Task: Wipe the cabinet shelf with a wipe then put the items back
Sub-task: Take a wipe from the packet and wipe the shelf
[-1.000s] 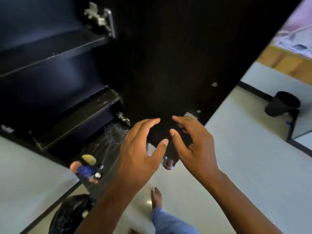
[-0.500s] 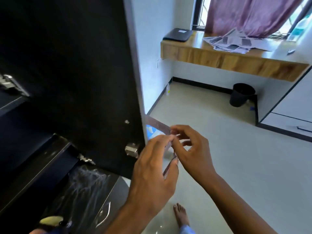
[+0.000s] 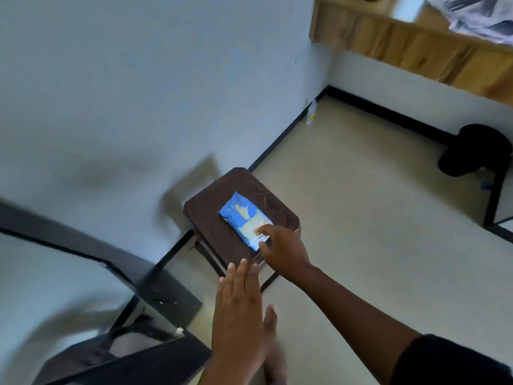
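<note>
A blue pack of wipes [image 3: 242,217] lies flat on a dark brown stool [image 3: 211,226] beside the white wall. My right hand [image 3: 283,250] reaches onto the stool, its fingertips touching the pale near end of the pack. Whether the fingers pinch anything there is blurred. My left hand [image 3: 240,309] hovers flat with straight fingers just short of the stool's near edge, holding nothing. The dark cabinet door's edge [image 3: 133,270] shows at the lower left, blurred by motion; the shelves are out of view.
A wooden wall-mounted desk [image 3: 416,48] with papers runs along the top right. A black bin [image 3: 474,150] stands under it by a black frame. A small bottle [image 3: 311,112] sits on the beige floor in the corner.
The view has swung right, from the cabinet's inside to the stool. Both hands left the door's edge; my right hand has reached the wipes pack, my left has opened flat.
</note>
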{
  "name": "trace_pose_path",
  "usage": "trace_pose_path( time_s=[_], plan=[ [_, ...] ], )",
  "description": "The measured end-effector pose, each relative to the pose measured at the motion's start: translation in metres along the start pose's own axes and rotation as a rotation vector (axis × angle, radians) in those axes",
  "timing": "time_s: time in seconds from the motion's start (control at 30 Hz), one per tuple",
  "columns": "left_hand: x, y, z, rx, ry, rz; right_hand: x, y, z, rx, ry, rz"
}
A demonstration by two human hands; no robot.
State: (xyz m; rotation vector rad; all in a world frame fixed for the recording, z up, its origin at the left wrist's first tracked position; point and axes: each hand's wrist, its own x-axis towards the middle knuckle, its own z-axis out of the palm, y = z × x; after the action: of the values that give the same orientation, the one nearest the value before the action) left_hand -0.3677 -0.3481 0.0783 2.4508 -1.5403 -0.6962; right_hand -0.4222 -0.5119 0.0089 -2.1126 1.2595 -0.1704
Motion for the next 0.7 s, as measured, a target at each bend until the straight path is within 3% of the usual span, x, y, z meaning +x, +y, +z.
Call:
trace_pose_path(
  time_s=[0.17, 0.3, 0.7],
  plan=[
    [0.078, -0.014, 0.068, -0.044, -0.059, -0.12, 0.079, 0.026, 0.039, -0.06, -0.11, -0.067],
    [0.134, -0.032, 0.11, -0.101, -0.108, -0.196, 0.127, 0.045, 0.067, -0.024, -0.097, -0.121],
    [0.205, -0.069, 0.14, -0.011, -0.167, -0.179, 0.193, 0.057, 0.104, -0.099, -0.014, -0.291]
  ],
)
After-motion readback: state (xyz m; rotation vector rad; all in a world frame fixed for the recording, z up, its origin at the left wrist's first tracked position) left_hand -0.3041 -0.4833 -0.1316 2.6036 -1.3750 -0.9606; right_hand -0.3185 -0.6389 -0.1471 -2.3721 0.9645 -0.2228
